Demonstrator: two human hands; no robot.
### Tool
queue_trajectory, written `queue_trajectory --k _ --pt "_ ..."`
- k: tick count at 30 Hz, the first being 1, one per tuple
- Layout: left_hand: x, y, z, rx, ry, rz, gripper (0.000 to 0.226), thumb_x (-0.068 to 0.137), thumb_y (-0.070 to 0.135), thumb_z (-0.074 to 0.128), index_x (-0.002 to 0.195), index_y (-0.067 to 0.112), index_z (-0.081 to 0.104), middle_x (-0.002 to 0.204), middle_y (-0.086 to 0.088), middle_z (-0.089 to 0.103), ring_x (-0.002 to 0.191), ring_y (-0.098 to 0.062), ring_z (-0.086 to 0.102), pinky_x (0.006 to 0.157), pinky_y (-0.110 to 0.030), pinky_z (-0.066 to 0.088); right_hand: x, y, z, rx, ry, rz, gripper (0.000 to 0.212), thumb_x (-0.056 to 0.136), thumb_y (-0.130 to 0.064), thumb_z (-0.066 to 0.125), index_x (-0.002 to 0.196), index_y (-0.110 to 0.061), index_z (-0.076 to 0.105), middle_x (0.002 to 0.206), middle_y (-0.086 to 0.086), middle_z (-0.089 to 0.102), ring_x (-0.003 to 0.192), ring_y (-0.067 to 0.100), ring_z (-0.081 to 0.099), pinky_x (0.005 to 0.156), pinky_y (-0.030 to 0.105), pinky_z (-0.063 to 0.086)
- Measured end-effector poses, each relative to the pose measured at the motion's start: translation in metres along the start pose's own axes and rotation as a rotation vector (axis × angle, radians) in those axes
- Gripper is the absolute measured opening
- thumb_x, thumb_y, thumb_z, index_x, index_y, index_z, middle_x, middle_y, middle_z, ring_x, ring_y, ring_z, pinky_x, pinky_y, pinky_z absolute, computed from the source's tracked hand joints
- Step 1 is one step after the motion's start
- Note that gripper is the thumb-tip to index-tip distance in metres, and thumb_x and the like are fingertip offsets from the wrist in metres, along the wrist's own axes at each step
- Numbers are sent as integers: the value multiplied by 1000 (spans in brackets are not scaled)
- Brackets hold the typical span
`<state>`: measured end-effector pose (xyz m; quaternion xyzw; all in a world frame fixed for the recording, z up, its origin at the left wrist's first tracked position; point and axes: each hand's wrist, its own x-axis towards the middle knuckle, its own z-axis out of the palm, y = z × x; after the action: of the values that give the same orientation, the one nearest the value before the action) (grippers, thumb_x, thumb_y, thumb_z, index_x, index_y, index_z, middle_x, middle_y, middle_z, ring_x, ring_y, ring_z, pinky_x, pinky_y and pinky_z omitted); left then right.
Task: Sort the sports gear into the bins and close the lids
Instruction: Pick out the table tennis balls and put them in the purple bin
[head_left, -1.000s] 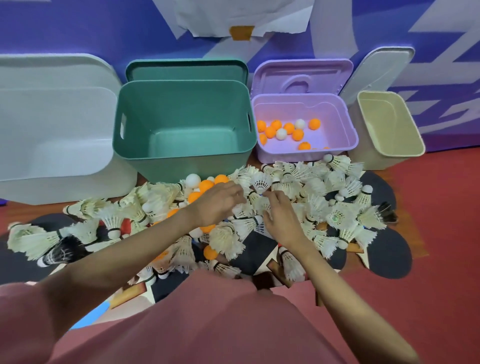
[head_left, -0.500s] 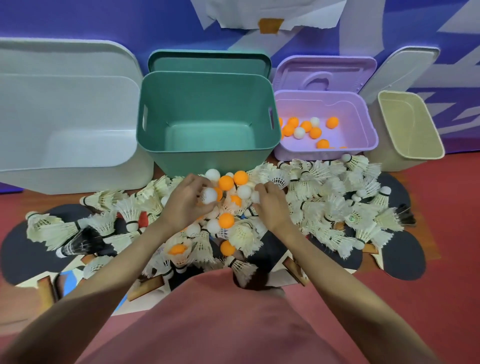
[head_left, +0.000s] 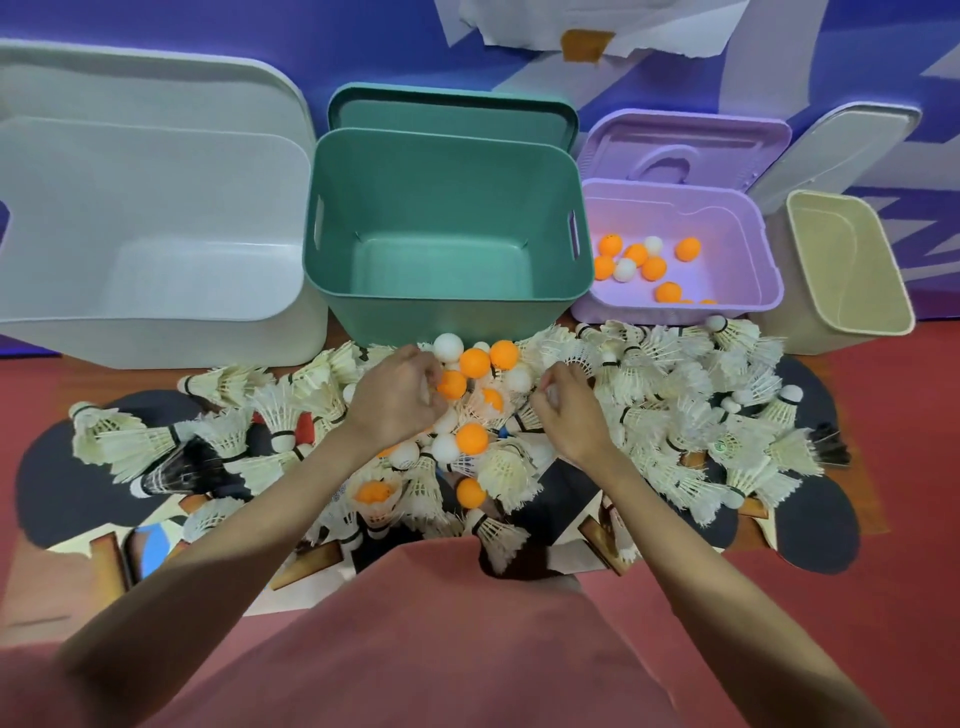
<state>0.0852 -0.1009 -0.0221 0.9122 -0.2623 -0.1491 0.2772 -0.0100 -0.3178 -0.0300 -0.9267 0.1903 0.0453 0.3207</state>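
Note:
A pile of white shuttlecocks (head_left: 675, 410) lies on the red floor, with orange and white ping-pong balls (head_left: 474, 362) in its middle. Black table-tennis paddles (head_left: 813, 525) lie under the pile. My left hand (head_left: 395, 402) is curled over the balls, its fingertips pinching an orange ball (head_left: 451, 385). A little to the right, my right hand (head_left: 569, 415) is curled around something pale that looks like a white ball. The purple bin (head_left: 675, 316) holds several balls. The teal bin (head_left: 447, 317) is empty.
A big white bin (head_left: 156, 338) stands at the left and a beige bin (head_left: 852, 270) at the right, both open. The teal lid (head_left: 452, 109), purple lid (head_left: 685, 145) and a white lid (head_left: 831, 150) lean on the blue wall behind.
Both hands have moved from the shuttlecocks to the ball cluster in front of the teal bin and closed on balls. The camera has come closer.

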Motion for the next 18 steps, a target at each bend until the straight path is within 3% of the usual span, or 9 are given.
queue_trajectory --k 4,7,18 --pt "12 8 7 262 -72 36 31 86 31 64 113 15 61 111 -5 57 89 -29 62 61 -34 49 9 -7 6 -141 -97 -98 27 92 -24 53 115 -12 46 98 12 57 81 28 57 62 34 43" --pt "19 13 14 383 -129 41 29 88 31 61 113 17 61 113 -5 56 86 -29 63 54 -30 42 16 -11 12 -405 -151 -137 41 92 -21 54 130 -16 40 105 12 54 85 33 61 61 36 46" --pt "23 26 24 531 -139 -34 14 90 21 56 97 9 59 106 -10 55 77 -29 62 50 -27 31 18 1 2 -593 -158 -105 34 88 -15 57 121 -7 50 114 11 53 97 31 60 67 33 45"
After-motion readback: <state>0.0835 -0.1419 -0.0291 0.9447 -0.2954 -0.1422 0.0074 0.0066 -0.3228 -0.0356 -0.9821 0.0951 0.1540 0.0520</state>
